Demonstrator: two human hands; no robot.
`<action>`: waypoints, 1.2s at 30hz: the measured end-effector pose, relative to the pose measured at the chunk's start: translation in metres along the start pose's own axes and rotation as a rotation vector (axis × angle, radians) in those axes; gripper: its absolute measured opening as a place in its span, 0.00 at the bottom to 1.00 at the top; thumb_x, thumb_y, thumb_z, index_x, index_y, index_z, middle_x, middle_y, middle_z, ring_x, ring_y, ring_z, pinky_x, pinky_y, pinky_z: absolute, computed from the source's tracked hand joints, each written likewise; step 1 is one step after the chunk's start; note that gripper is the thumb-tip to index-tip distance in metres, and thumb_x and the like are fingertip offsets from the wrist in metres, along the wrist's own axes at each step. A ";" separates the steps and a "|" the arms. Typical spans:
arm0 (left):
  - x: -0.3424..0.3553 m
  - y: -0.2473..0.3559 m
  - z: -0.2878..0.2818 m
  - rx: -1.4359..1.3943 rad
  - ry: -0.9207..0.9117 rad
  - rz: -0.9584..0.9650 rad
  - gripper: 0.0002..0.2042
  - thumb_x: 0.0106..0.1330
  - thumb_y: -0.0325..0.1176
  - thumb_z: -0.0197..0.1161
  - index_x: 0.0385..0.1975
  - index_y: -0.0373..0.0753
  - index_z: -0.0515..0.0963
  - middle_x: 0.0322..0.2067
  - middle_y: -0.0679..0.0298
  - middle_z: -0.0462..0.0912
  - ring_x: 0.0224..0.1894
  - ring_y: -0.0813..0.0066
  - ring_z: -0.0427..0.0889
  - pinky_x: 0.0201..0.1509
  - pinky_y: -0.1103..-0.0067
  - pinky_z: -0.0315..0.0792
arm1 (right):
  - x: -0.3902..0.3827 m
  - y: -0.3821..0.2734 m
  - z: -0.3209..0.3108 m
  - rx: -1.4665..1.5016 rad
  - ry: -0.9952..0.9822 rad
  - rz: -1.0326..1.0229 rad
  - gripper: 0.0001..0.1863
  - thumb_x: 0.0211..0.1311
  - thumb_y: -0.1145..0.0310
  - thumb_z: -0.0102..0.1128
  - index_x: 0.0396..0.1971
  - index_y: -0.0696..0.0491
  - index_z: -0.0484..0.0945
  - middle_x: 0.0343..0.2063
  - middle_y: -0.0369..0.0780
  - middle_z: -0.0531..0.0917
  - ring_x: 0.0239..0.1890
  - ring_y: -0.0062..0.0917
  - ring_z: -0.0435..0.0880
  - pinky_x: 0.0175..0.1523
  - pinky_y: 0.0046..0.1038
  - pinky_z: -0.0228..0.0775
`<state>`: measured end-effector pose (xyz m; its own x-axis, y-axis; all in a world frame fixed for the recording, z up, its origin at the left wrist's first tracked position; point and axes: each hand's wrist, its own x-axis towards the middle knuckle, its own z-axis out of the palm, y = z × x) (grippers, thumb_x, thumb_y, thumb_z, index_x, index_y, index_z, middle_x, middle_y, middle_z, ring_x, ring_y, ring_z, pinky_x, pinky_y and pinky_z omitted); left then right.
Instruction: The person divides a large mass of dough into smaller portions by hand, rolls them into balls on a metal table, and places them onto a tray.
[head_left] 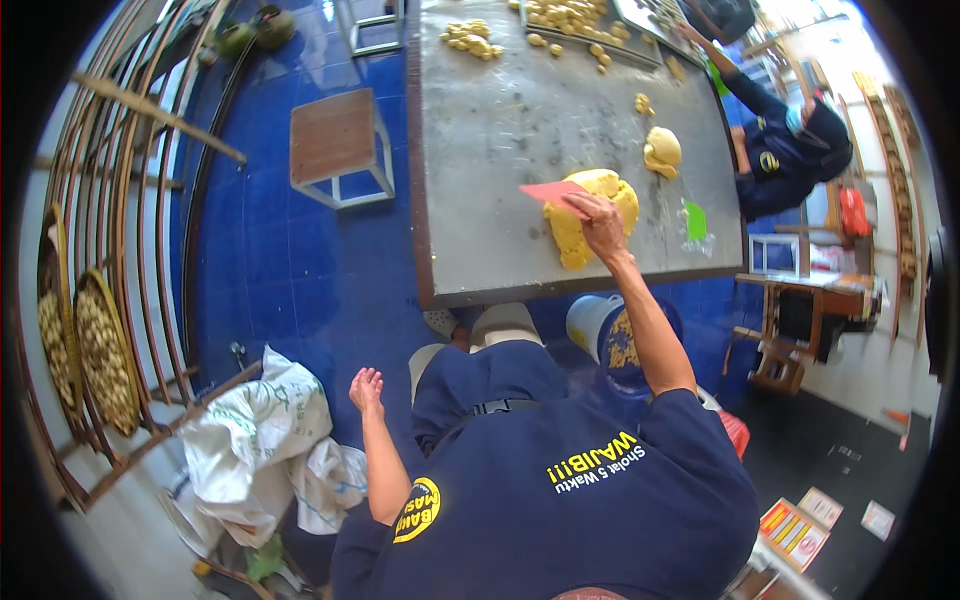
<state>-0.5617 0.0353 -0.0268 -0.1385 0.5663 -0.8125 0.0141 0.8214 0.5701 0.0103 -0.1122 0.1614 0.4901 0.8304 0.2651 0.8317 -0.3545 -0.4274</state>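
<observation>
On the metal-topped table (480, 200) lies a large mound of yellow dough (572, 243), uneven on its surface. My right hand (603, 226) is closed round a flat pink dough scraper (545, 191), which lies over the mound's upper left part. My left hand (367, 388) hangs away from the table, above the floor by my left side; its fingers are loosely stretched and nothing is in them. Farther right on the tabletop sit a smaller dough lump (662, 153), a little dough piece (643, 103) and a green flat piece (695, 221) with clear plastic around it.
At the table's far end are a tray of dough balls (575, 17) and a loose pile of them (470, 39). Across the right edge, a co-worker (795, 150) reaches over the table. A bucket (590, 318), a stool (335, 137) and white sacks (255, 425) stand around.
</observation>
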 end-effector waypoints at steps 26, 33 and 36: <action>-0.093 -0.075 0.460 -0.140 -1.485 -0.953 0.42 0.72 0.64 0.47 0.67 0.26 0.60 0.56 0.48 0.75 0.56 0.59 0.76 0.65 0.67 0.71 | -0.101 0.035 0.038 -0.338 -0.021 0.241 0.04 0.49 0.74 0.60 0.25 0.48 0.76 0.28 0.38 0.76 0.36 0.31 0.80 0.45 0.33 0.68; -0.224 -0.080 0.513 -0.159 -0.873 -0.751 0.42 0.71 0.70 0.38 0.68 0.34 0.63 0.63 0.50 0.71 0.64 0.55 0.70 0.72 0.61 0.63 | -0.131 0.096 0.024 -0.286 -0.116 0.301 0.04 0.49 0.73 0.60 0.25 0.47 0.76 0.29 0.36 0.76 0.38 0.29 0.79 0.46 0.33 0.67; -0.232 -0.074 0.536 -0.250 -0.826 -0.689 0.44 0.70 0.72 0.34 0.70 0.37 0.61 0.66 0.50 0.67 0.68 0.53 0.66 0.75 0.59 0.58 | -0.106 0.113 0.015 -0.263 -0.128 0.240 0.05 0.49 0.73 0.61 0.26 0.47 0.77 0.30 0.36 0.77 0.38 0.29 0.79 0.47 0.33 0.67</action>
<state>-0.0003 -0.1204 0.0539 0.6660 -0.0604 -0.7435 -0.0249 0.9944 -0.1031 0.0482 -0.2341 0.0721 0.6561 0.7517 0.0670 0.7441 -0.6296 -0.2234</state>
